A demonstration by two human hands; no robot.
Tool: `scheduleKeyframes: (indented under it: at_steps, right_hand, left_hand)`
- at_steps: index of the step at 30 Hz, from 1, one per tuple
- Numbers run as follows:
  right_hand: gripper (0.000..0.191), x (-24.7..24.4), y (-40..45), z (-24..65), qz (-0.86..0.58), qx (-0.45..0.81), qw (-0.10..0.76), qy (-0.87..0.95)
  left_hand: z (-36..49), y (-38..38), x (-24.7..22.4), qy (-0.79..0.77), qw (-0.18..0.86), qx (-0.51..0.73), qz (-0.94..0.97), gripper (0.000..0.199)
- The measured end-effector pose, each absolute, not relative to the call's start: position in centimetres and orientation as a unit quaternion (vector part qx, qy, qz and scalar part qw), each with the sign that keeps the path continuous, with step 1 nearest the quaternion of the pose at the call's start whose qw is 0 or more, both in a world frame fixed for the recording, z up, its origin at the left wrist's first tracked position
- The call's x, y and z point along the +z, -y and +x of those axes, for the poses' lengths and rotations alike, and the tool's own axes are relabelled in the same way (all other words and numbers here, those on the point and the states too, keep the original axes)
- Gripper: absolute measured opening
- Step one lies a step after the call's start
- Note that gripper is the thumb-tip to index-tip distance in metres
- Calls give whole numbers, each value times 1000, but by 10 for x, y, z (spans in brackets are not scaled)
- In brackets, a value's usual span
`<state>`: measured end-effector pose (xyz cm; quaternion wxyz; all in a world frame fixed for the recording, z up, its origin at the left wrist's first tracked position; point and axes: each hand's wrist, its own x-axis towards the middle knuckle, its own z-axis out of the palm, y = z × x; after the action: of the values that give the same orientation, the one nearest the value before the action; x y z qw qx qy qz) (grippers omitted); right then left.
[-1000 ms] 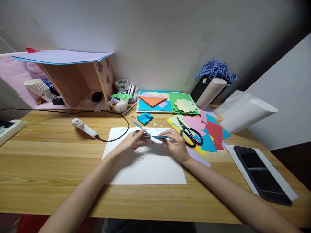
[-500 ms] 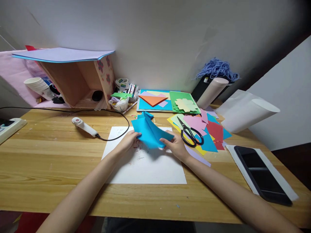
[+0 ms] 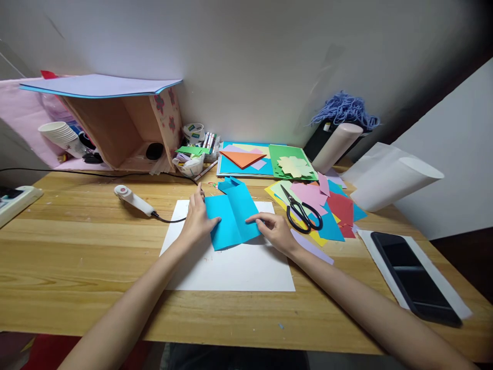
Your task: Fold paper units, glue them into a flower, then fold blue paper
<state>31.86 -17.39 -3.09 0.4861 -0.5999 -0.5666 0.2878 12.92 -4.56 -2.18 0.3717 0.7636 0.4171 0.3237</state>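
Observation:
A creased blue paper (image 3: 231, 216) lies spread over the white sheet (image 3: 234, 275), with a fold line running down its middle. My left hand (image 3: 199, 213) rests on its left edge, thumb on the paper and fingers apart. At the right edge, my right hand (image 3: 273, 228) touches the paper with its fingertips, the index finger stretched out over it. Another folded blue piece (image 3: 227, 185) shows just behind the paper's top edge. Black-handled scissors (image 3: 302, 209) lie on coloured paper scraps to the right of my right hand.
A corded white tool (image 3: 133, 200) lies at the left, its cable passing behind my left hand. Behind are an open box (image 3: 167, 121), a tub of scraps (image 3: 190, 167) and an orange folded paper (image 3: 242, 159). A black phone (image 3: 414, 277) lies at the right.
The blue paper has gone from raised and partly folded to opened out and lower. My left hand has shifted left and spread its fingers; my right hand has loosened its hold on the paper.

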Motion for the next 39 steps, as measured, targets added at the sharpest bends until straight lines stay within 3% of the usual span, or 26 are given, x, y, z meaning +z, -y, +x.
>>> scheduleKeyframes:
  at_steps: [1,3,5,6,8,10,12,20,26,31,34,39]
  right_hand:
    - [25,-30,174,319,-593,307,490,560]
    - [27,-29,174,320,-576,350,503,541]
    - [30,-30,174,321,-565,395,514,511]
    - [31,-31,174,322,-562,414,517,496]
    - [32,-33,173,324,-561,440,519,471]
    - [33,-35,172,328,-570,434,515,471]
    - [34,-35,171,336,-579,402,493,510]
    - [33,-29,167,361,-546,237,387,704]
    - [13,-28,169,358,-500,111,336,790]
    - [10,-29,168,359,-476,123,343,801]
    - [18,-32,167,357,-486,160,351,784]
    - [21,-34,166,351,-551,164,360,735]
  left_hand:
    - [129,47,-21,-395,309,329,800,85]
    - [129,51,-15,-310,251,276,874,64]
    - [129,58,-9,-203,286,187,917,35]
    - [130,62,-7,-169,313,150,923,30]
    - [132,72,-5,-156,328,121,924,42]
    - [134,79,-7,-166,296,116,933,62]
    - [135,84,-8,-172,254,111,945,68]
    - [132,81,1,-152,213,71,962,36]
    - [129,75,-1,-164,234,44,957,35]
    - [126,73,2,-158,258,27,953,33]
    - [124,67,6,-160,309,6,937,32]
    - [123,50,2,-215,370,61,902,30]
